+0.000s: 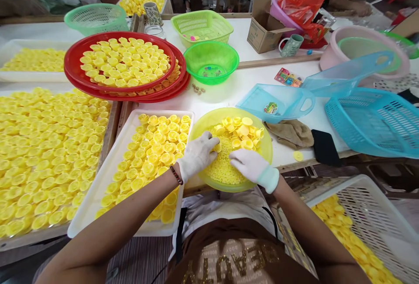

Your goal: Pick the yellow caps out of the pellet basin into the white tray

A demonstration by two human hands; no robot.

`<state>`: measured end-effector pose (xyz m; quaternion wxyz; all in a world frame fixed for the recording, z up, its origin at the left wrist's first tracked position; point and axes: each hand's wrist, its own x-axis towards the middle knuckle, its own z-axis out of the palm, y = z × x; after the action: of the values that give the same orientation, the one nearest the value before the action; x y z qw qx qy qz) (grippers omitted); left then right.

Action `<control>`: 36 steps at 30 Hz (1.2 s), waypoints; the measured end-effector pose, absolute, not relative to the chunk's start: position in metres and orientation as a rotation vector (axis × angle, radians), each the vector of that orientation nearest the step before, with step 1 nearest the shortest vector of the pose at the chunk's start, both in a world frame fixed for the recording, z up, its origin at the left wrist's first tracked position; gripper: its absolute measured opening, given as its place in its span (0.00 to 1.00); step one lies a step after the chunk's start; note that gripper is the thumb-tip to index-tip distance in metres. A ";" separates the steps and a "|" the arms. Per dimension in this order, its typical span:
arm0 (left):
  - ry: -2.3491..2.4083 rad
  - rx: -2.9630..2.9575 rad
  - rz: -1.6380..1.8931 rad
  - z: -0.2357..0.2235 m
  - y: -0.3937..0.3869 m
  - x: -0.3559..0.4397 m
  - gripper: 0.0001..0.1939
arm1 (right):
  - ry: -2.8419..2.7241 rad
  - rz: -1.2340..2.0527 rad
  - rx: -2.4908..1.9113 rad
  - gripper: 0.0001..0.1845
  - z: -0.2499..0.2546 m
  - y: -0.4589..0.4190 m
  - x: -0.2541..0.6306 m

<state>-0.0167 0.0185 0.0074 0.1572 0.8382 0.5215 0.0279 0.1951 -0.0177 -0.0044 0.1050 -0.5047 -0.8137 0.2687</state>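
Observation:
Both my hands wear white gloves and are over a yellow bowl [266, 155], which holds small pale-yellow pellets [225, 168]. A pile of small yellow plastic cups [244, 131] lies on the pellets at the bowl's far side. My left hand [198, 155] is at the bowl's left, its thumb and fingers closed on one small yellow cup [217, 147]. My right hand [250, 166] reaches in from the right with its fingers bent together at the pellets; what they pinch is hidden. Left of the bowl is a white tray [127, 120] of similar yellow cups [147, 166].
Red trays [70, 63] of cups are stacked at the back left. A green bowl [212, 59], a blue scoop [275, 100], a brown cloth [291, 133] and a blue basket [376, 118] surround the work spot. A white crate [369, 188] stands lower right.

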 end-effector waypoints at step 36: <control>1.332 2.114 0.697 0.018 -0.008 -0.051 0.13 | -1.770 1.030 -1.128 0.10 0.025 -0.016 0.163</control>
<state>-0.0509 -0.0082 0.0176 0.2706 0.7845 0.4943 0.2588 0.1630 -0.0156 0.0251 0.3912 -0.4439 -0.6968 0.4054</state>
